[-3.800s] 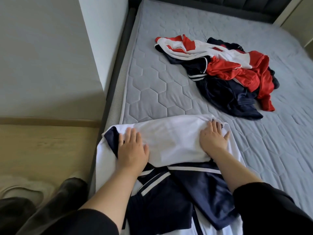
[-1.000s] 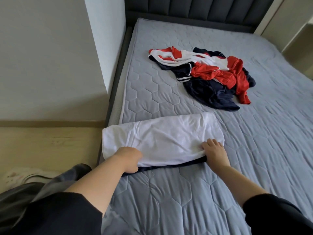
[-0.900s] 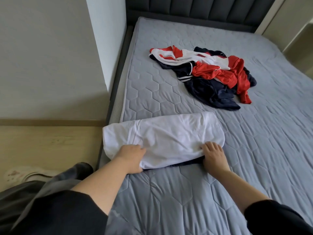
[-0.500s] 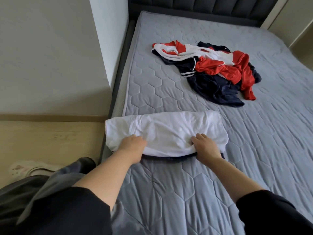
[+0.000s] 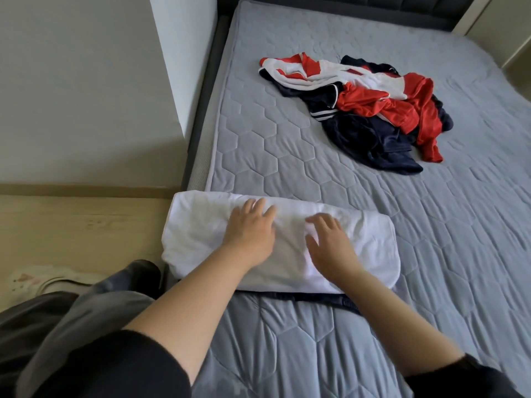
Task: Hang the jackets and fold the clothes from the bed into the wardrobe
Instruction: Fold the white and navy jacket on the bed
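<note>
A white garment (image 5: 370,248), folded into a long band with a navy edge showing along its near side, lies across the near left part of the grey quilted bed (image 5: 287,156). My left hand (image 5: 250,229) lies flat on its middle with fingers spread. My right hand (image 5: 330,245) presses flat beside it, fingers straight. Farther back on the bed sits a loose pile of red, white and navy clothes (image 5: 373,110).
A white wall corner (image 5: 184,67) juts beside the bed's left edge. Pale wood floor (image 5: 71,225) lies to the left, with a white shoe (image 5: 37,282) on it. My grey trouser leg (image 5: 86,311) is against the bed's side. The dark headboard (image 5: 373,7) is at the far end.
Both hands left the garment's near edge, where they gripped it, and now lie flat on top of it near the middle. The garment has been folded over once more into a narrower band.
</note>
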Demonstrator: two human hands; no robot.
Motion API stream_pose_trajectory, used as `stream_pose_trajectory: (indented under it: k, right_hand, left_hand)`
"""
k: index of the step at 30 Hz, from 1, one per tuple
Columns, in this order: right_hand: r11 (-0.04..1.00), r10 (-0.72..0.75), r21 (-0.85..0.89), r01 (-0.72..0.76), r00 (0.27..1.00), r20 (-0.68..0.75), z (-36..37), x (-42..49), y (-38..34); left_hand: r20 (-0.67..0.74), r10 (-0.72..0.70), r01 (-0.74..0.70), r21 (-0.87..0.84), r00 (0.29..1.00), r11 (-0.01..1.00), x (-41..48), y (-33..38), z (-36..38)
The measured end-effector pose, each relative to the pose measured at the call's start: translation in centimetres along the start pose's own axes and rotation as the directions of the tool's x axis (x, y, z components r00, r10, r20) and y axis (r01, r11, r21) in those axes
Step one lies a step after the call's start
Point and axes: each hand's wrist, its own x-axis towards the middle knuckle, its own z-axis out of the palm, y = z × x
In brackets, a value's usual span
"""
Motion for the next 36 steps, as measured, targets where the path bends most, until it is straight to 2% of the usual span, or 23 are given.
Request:
stream_pose_trajectory:
  k: [2, 5, 8, 11, 15, 18, 21, 23, 25, 27, 29, 32, 34, 36]
  right_hand:
    - [0.996, 0.085, -0.012, -0.086, 0.996, -0.009, 1.9, 1.8, -1.3]
    - [0.994, 0.103, -0.051, -0.1, 0.993, 0.057, 5.1, 3.0, -1.5]
    - [0.982, 0.112, -0.158, -0.1, 0.992, 0.066, 6.8, 2.2, 0.6]
    - [0.96, 0.187, -0.218, -0.173, 0.981, 0.045, 7.3, 1.1, 2.8]
    - [0.884, 0.43, -0.202, -0.422, 0.903, -0.004, 6.6, -0.9, 6.4]
    - [0.836, 0.523, -0.197, -0.512, 0.853, 0.0, 5.5, -1.5, 7.9]
    - [0.87, 0.479, -0.146, -0.471, 0.877, 0.026, 4.4, -1.4, 7.9]
    - [0.921, 0.385, -0.07, -0.384, 0.923, 0.003, 3.4, -2.3, 7.7]
    - [0.967, 0.254, 0.037, -0.252, 0.966, -0.045, 2.3, -4.3, 7.5]
    - [0.993, 0.111, 0.058, -0.107, 0.991, -0.075, 1.4, -7.0, 7.3]
    - [1.0, 0.012, -0.017, -0.013, 0.996, -0.089, 1.2, -9.3, 7.8]
    - [0.988, 0.01, -0.148, -0.035, 0.986, -0.167, 1.4, -11.4, 9.2]
    - [0.977, 0.055, -0.183, -0.111, 0.956, -0.288, 1.2, -11.8, 9.6]
    - [0.966, 0.021, -0.232, -0.113, 0.931, -0.365, 0.8, -11.9, 9.8]
  left_hand:
    - [0.025, -0.017, 0.017, -0.021, 1.0, 1.0, 0.5, 0.1, 2.0]
    - [0.126, -0.058, 0.053, 0.046, 0.99, 0.998, 0.2, -2.3, 5.5]
    - [0.14, -0.048, 0.037, 0.076, 0.989, 0.996, -0.1, -4.3, 7.3]
    - [0.126, -0.046, 0.038, 0.065, 0.991, 0.997, -0.2, -4.3, 8.0]
    - [0.138, -0.038, 0.031, 0.054, 0.99, 0.998, -0.3, -4.4, 8.0]
    - [0.169, -0.038, 0.027, 0.067, 0.985, 0.997, -0.4, -4.0, 7.2]
    - [0.192, -0.031, 0.021, 0.058, 0.981, 0.998, -0.6, -2.6, 5.9]
    - [0.212, 0.122, -0.124, -0.005, 0.97, 0.992, -1.0, -1.1, 5.2]
    - [0.237, 0.349, -0.343, -0.069, 0.907, 0.937, -1.9, 1.2, 4.7]
    - [0.25, 0.454, -0.471, 0.012, 0.855, 0.882, -2.8, 3.5, 4.5]
    - [0.2, 0.506, -0.536, 0.14, 0.839, 0.833, -3.6, 5.0, 4.4]
    - [0.095, 0.599, -0.597, 0.298, 0.795, 0.745, -4.4, 6.0, 3.1]
    - [0.018, 0.637, -0.61, 0.308, 0.771, 0.73, -4.5, 5.6, 2.5]
    - [-0.009, 0.644, -0.613, 0.293, 0.765, 0.733, -4.6, 5.0, 2.1]
